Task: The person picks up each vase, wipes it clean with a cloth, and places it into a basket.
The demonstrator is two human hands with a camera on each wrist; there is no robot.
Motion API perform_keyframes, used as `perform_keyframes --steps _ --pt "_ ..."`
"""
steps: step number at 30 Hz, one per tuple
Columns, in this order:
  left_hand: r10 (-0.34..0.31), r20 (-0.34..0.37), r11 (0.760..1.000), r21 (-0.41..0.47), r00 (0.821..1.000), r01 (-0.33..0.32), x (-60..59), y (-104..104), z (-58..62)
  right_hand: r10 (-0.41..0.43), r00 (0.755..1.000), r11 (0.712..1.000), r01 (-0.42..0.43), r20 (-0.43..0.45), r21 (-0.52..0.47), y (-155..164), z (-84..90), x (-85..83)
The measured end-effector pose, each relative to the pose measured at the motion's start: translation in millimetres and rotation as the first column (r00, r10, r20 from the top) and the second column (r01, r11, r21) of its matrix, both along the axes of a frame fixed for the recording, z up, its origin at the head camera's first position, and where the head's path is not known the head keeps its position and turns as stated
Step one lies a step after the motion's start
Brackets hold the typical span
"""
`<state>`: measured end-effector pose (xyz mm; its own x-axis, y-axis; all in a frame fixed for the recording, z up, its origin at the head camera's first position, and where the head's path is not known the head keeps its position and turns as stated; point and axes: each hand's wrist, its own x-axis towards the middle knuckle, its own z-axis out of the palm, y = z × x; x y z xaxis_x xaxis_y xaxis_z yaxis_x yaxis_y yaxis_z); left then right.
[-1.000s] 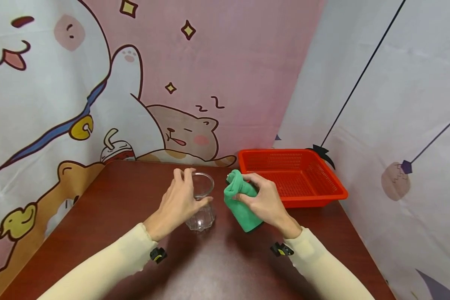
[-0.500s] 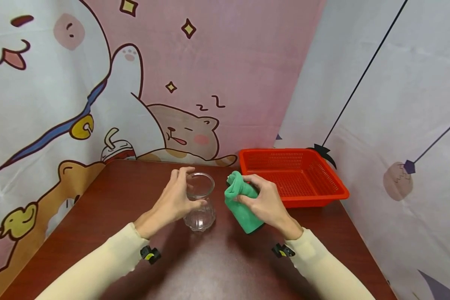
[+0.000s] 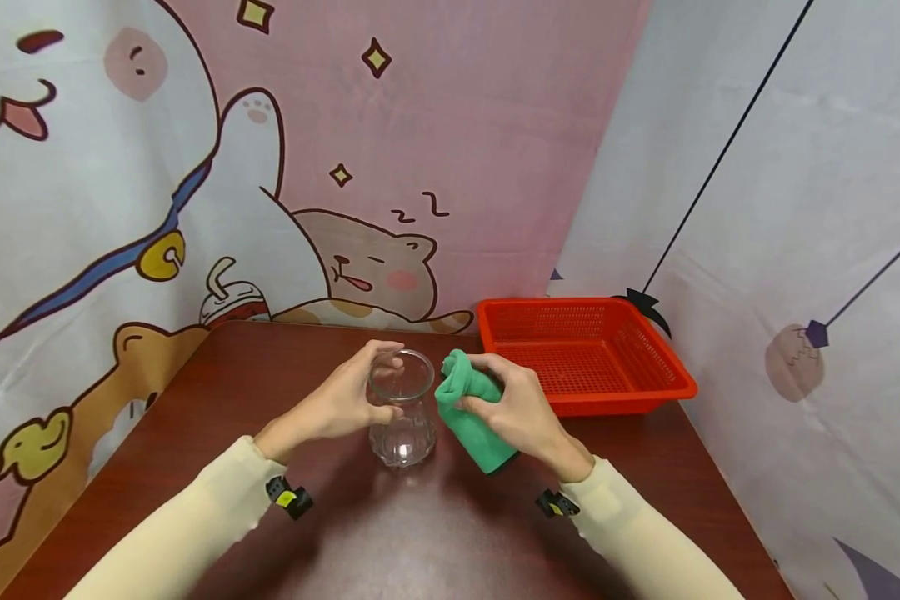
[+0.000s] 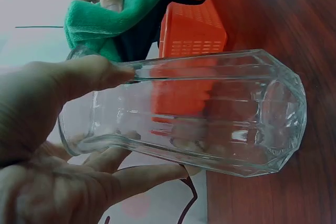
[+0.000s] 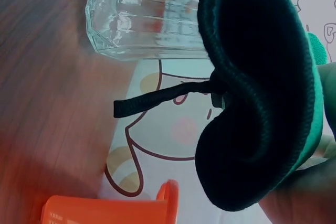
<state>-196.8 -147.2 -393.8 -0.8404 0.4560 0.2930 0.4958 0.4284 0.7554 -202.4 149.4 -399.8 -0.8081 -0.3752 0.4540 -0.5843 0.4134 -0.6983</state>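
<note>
A clear ribbed glass point(image 3: 402, 408) stands upright on the dark wooden table point(image 3: 420, 533). My left hand point(image 3: 345, 402) grips it near the rim, thumb on one side and fingers round the other; in the left wrist view the glass point(image 4: 199, 111) fills the frame between thumb and fingers. My right hand point(image 3: 512, 408) holds a bunched green cloth point(image 3: 468, 412) just right of the glass, almost touching its rim. The right wrist view shows the cloth point(image 5: 262, 93) close up with a black loop tag, and the glass point(image 5: 142, 17) beyond it.
An orange plastic basket point(image 3: 648, 354) sits on the table at the back right, behind my right hand. Printed cartoon curtains close in the back and left, and a pale curtain hangs on the right. Both arms wear cream sleeves.
My left hand has closed round the glass near its rim. My right hand has carried the green cloth leftward, up against the glass.
</note>
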Motion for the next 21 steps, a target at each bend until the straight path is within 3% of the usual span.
perform_keyframes --steps 11,17,21 --pt "-0.036 -0.012 0.999 -0.032 0.999 0.036 -3.7 -5.5 -2.8 0.023 1.000 0.999 -0.024 0.013 0.031 -17.4 -10.9 -2.8" --pt "-0.074 -0.033 0.996 -0.055 0.997 0.072 -4.4 -10.2 -6.8 0.020 0.998 0.999 -0.018 -0.052 0.038 -27.2 -20.9 -7.2" --pt "-0.118 -0.008 0.990 -0.079 0.993 0.117 -5.4 -13.2 -7.5 0.036 0.996 0.999 -0.034 -0.076 0.025 -32.6 -27.2 -10.1"
